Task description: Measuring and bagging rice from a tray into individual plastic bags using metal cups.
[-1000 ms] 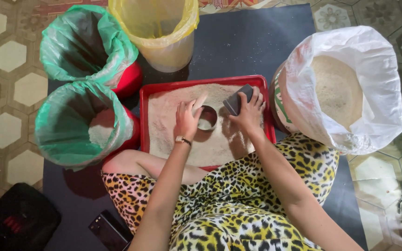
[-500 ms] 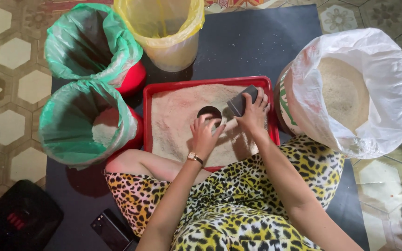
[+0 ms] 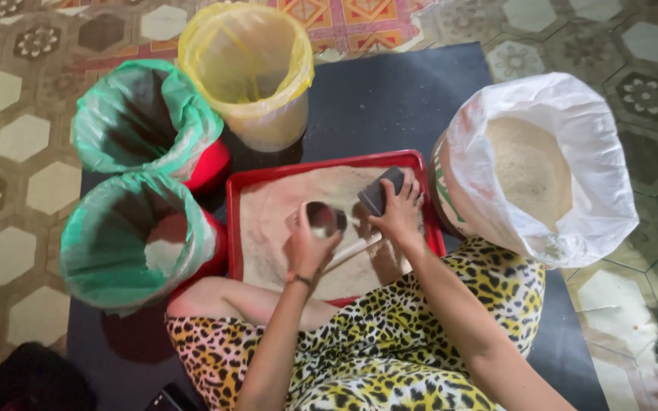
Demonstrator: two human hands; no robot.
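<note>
Two bare hands work over a red rectangular plastic tray (image 3: pixel 231 228) spread with pale fine grain. The left hand (image 3: pixel 308 247) is closed around a small round dark cup (image 3: pixel 324 218), raised just above the middle of the tray. The right hand (image 3: pixel 399 215) grips a flat dark grey rectangular scraper (image 3: pixel 380 191), fingers wrapped over its top edge, near the tray's far right corner. Just right of the tray stands a large white woven sack (image 3: pixel 573 164), open and filled with the same pale grain. To the left sit two red buckets lined with green plastic bags (image 3: pixel 116 266), the nearer one holding a little grain. Beyond the tray stands a yellow-lined bucket (image 3: pixel 249 72). Everything rests on a dark floor mat (image 3: pixel 390 99) laid over patterned tiles.
</note>
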